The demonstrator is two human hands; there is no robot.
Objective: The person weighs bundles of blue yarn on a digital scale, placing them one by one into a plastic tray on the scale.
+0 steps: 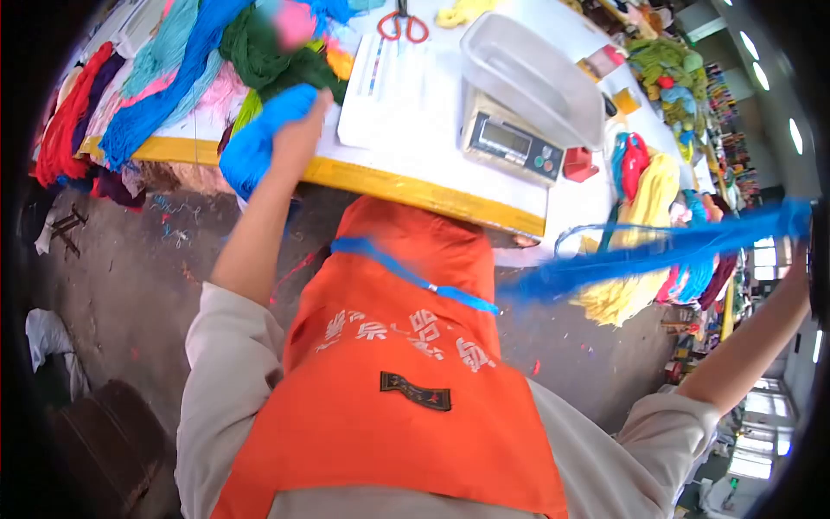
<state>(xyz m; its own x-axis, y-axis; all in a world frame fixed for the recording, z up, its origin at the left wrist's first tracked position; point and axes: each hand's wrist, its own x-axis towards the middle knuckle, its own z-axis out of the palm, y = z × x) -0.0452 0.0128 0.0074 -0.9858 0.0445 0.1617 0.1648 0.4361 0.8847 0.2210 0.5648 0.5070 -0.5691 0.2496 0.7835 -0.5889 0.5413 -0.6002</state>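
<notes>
A bundle of bright blue yarn (248,160) hangs over the table's front edge, with my left hand (304,121) closed on it. Far out to the right, my raised right hand (801,251) is cut off by the view's edge. From it a long blurred strand of blue yarn (657,248) stretches back toward my waist. More blue yarn shows around the fingers, which are mostly hidden. Close beyond my left hand lies a dark green yarn hank (272,56). My orange apron (406,346) has a blue tie across the waist.
The white table (398,164) has a yellow-taped front edge. On it are a digital scale (510,143) with a clear plastic tray (532,78), red-handled scissors (404,28) and paper sheets (385,95). Colored yarn hanks lie left; a yellow hank (635,242) hangs right.
</notes>
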